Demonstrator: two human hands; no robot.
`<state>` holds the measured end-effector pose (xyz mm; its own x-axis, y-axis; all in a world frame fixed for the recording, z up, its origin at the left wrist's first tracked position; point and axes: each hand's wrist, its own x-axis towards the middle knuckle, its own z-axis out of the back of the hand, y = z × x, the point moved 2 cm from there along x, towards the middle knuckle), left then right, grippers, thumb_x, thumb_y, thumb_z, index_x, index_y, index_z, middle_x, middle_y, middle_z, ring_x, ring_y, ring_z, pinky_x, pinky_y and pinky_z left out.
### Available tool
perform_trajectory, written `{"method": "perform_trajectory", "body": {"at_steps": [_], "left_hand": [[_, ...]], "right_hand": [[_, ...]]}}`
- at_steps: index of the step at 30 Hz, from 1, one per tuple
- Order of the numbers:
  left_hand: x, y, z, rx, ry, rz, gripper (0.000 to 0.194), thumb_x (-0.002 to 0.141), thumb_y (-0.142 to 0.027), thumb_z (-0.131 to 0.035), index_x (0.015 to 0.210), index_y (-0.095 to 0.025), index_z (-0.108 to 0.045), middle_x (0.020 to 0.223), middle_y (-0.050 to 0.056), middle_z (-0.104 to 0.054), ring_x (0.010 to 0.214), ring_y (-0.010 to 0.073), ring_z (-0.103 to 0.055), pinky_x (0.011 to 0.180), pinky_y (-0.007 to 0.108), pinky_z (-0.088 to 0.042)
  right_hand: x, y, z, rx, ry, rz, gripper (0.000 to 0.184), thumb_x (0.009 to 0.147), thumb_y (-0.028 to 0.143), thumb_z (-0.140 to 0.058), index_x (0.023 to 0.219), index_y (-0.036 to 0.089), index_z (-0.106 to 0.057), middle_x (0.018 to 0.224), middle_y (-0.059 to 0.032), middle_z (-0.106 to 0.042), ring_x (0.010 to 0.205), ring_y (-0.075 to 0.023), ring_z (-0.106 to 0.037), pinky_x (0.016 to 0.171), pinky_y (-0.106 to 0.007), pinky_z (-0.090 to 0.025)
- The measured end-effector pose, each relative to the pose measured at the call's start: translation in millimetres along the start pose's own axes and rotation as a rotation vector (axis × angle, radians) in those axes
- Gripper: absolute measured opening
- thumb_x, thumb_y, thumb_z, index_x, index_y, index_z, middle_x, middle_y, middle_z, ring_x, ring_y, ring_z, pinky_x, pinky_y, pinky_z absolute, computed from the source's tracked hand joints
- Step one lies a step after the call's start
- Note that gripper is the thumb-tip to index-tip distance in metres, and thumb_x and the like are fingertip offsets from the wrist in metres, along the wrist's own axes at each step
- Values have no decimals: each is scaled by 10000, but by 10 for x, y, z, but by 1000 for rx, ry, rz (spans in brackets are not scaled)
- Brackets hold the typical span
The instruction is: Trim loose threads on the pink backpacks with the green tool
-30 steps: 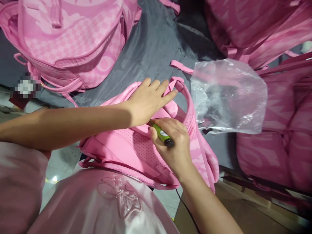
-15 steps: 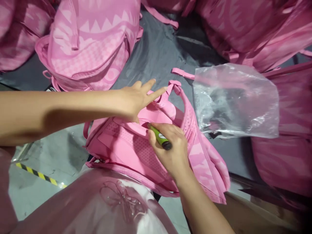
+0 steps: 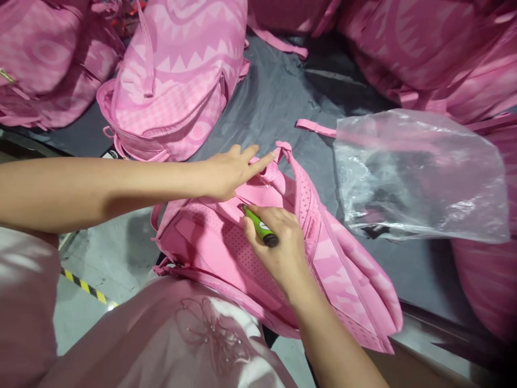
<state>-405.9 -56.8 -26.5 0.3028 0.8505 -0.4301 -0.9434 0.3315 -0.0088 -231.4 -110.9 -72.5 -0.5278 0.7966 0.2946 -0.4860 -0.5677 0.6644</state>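
Note:
A pink backpack (image 3: pixel 226 253) lies back-side up at the near edge of a dark grey table (image 3: pixel 274 91), partly over the edge. My left hand (image 3: pixel 232 170) rests on its upper part near the carry handle (image 3: pixel 283 153), fingers stretched out, holding nothing. My right hand (image 3: pixel 278 242) is closed around a green tool with a black end (image 3: pixel 260 229). The tool's tip points at the backpack's back panel just below my left hand.
Another pink backpack (image 3: pixel 177 86) with a zigzag pattern lies at the back left, and more pink backpacks (image 3: pixel 424 48) pile up at the back right and far left. A crumpled clear plastic bag (image 3: pixel 416 172) lies to the right. Grey floor with yellow-black tape (image 3: pixel 86 285) shows below left.
The view has shifted, so everything sits lower and further right in frame. My left hand has lifted slightly and its fingers have spread. My right hand keeps the green tool at the same spot.

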Motion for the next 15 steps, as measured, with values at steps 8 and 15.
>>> {"method": "perform_trajectory", "body": {"at_steps": [8,15], "left_hand": [[55,61,19,-97,88,-16,1247,735,-77,-665,1605,-355,183,1726,135,-3,1489,376,-309,1053,441,-461],[70,100,7,-79,76,-27,1228,750,-90,-665,1609,-347,173,1721,141,-53,1417,364,-399,1016,440,-478]], "right_hand": [[-4,8,-7,-77,-9,-1,214,963,303,-614,1109,182,-714,999,-95,-767,906,-284,-705,834,-454,-514],[28,30,-38,-37,-33,-15,196,951,278,-632,1111,198,-712,1012,-78,-775,916,-269,-712,827,-442,-493]]}}
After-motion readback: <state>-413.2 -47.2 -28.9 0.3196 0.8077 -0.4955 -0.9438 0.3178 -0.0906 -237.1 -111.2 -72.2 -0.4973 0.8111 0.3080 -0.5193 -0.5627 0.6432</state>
